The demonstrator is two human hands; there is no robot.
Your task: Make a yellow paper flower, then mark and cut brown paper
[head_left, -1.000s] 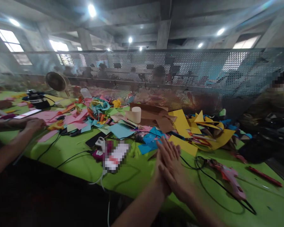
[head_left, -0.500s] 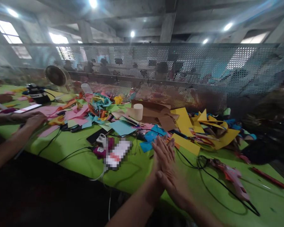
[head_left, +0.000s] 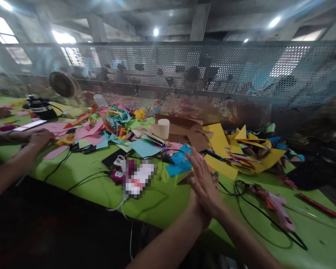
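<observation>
My two hands are pressed palm to palm over the front of the green table [head_left: 84, 175]. My right hand [head_left: 205, 186] lies on top with its fingers stretched out, pointing up and left. My left hand [head_left: 196, 213] is mostly hidden under it, and only its heel and wrist show. Nothing shows between the palms. Closest to them are blue paper scraps [head_left: 179, 162], a yellow sheet [head_left: 221, 168] and a black cable loop [head_left: 240, 188].
Coloured paper scraps, brown card [head_left: 184, 130] and a white roll [head_left: 164, 128] pile up mid-table. A pink glue gun [head_left: 277, 205] and a red pen [head_left: 317, 205] lie to the right. A co-worker's hands [head_left: 40, 137] work at the left. A perforated metal screen [head_left: 184, 74] closes the far side.
My palms have slid against each other, and the right hand's fingers now reach further forward over the left. The view has tilted down slightly.
</observation>
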